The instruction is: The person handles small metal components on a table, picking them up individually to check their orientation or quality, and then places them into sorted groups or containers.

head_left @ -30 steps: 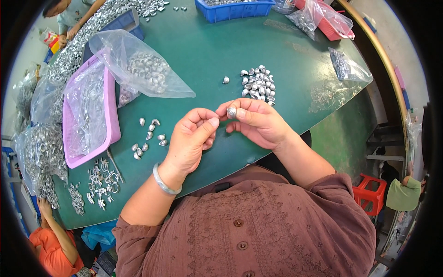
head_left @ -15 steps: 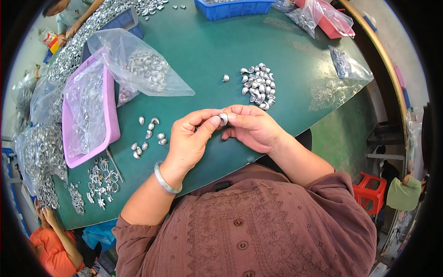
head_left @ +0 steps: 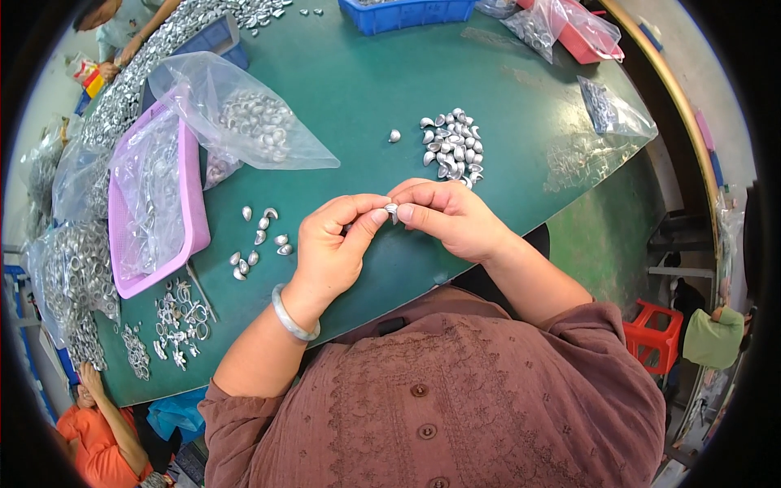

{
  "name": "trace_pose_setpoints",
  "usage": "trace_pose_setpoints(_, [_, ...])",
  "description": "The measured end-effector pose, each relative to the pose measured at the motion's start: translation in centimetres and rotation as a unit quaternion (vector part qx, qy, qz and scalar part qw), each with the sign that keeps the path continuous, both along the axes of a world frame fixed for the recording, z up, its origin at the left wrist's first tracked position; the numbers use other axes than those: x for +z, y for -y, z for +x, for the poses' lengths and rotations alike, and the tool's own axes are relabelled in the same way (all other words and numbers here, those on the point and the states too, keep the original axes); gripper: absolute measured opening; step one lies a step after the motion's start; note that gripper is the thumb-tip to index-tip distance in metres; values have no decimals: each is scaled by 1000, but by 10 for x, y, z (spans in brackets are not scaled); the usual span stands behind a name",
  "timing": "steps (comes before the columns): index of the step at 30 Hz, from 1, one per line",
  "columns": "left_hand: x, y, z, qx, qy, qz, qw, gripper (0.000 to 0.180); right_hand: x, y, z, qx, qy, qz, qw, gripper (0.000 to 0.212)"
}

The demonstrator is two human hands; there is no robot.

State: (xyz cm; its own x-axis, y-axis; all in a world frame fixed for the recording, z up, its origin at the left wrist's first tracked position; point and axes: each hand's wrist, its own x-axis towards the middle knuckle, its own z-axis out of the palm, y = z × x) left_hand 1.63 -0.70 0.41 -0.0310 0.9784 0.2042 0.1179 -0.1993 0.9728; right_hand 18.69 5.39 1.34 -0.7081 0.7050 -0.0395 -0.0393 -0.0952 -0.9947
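Observation:
Between the fingertips of both hands sits a small silver curved metal piece (head_left: 392,211), partly covered by the fingers. My left hand (head_left: 338,240) pinches it from the left, a pale bangle (head_left: 294,313) on that wrist. From the right, my right hand (head_left: 451,218) grips the same piece between thumb and forefinger. Past the right hand lies a heap of similar silver pieces (head_left: 452,146), with a single piece (head_left: 394,136) apart to its left. Several more loose pieces (head_left: 262,237) are scattered on the green table (head_left: 366,89) left of my left hand.
A purple basket (head_left: 195,220) lined with plastic stands at left, a clear bag of metal parts (head_left: 256,122) against it. Small ring-like castings (head_left: 181,321) lie nearer. Blue bin (head_left: 407,15) and red bin (head_left: 582,45) stand far off. Co-workers sit at left; a red stool (head_left: 653,333) is right.
The piece has been turned in my fingertips, and my right hand's fingers have curled in closer around it. The view has shifted slightly.

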Motion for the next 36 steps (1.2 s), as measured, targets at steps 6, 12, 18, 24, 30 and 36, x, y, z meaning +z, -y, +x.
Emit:
trace_pose_setpoints(6, [0, 0, 0, 1, -15, 14, 1000, 12, -1, -4, 2, 22, -4, 56, 998, 18])
trace_pose_setpoints(12, [6, 0, 0, 10, -55, 33, 998, 11, 0, -5, 2, 25, 10, 95, 995, 17])
trace_pose_setpoints(18, [7, 0, -1, 10, -97, 37, 995, 11, 1, -6, 2, 26, 18, 114, 993, 16])
trace_pose_setpoints(24, [5, -1, 0, -2, -88, 44, 995, 11, -1, -8, 5, 37, 31, 105, 993, 15])
trace_pose_setpoints(30, [4, -2, -1, -21, -94, 34, 995, 11, -1, -7, 5, 28, 38, 78, 996, 14])
trace_pose_setpoints(36, [-2, -3, -2, -34, -34, -15, 999, 10, 1, -3, 4, 3, 58, 9, 998, 14])
